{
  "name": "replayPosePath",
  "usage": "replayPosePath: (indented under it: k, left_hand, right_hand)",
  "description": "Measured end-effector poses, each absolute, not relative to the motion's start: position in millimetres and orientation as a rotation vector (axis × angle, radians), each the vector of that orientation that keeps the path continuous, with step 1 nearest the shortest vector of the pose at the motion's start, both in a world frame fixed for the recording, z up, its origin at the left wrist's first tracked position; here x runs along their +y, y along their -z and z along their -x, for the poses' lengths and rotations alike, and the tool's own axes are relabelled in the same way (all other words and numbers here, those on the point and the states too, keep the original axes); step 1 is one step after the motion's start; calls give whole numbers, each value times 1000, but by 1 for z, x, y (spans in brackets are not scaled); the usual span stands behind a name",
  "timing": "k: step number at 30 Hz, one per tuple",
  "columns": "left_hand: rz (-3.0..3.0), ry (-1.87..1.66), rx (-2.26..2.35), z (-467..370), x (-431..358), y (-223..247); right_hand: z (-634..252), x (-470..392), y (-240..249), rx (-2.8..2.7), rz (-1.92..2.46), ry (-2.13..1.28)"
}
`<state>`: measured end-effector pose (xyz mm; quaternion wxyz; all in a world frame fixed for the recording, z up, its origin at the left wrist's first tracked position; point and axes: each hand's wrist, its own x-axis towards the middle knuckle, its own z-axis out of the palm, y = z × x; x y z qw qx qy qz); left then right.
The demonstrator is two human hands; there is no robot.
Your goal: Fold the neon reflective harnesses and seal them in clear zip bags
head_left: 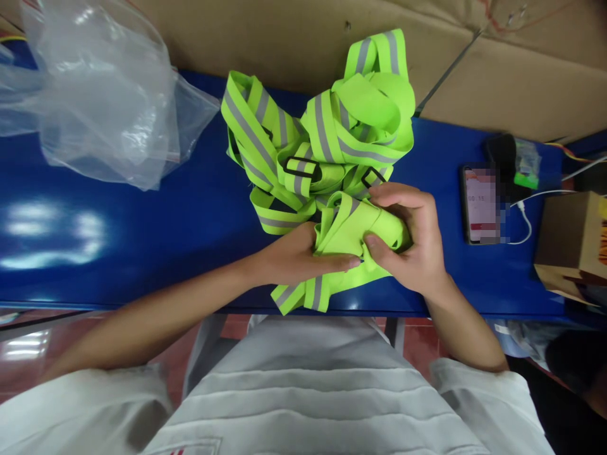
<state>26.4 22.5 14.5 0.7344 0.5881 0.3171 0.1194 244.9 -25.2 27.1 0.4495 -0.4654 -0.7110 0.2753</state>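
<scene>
Your left hand (pixel 296 258) and right hand (pixel 423 246) grip a folded fluorescent reflective strap (pixel 348 235), more grey-striped straps (pixel 325 134) heaped beyond, blue tabletop (pixel 180 189) beneath

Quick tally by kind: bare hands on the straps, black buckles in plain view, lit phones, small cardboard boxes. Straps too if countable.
Left hand and right hand: 2
Black buckles in plain view: 2
Lit phone: 1
Small cardboard box: 1
Total: 6, leaving out the yellow-green straps, too tangled to count.
</scene>
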Motion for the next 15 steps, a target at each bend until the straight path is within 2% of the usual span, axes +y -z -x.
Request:
replayPosePath:
  k: [9,15]
  left_hand:
    - [-1144,-364,717,-31,21,-16]
    - [-1146,-613,713,-35,9,-15]
  right_hand:
    - [-246,-23,-32,-2028,1152,-393]
    - [-228,-29,-34,-1830,1238,-332]
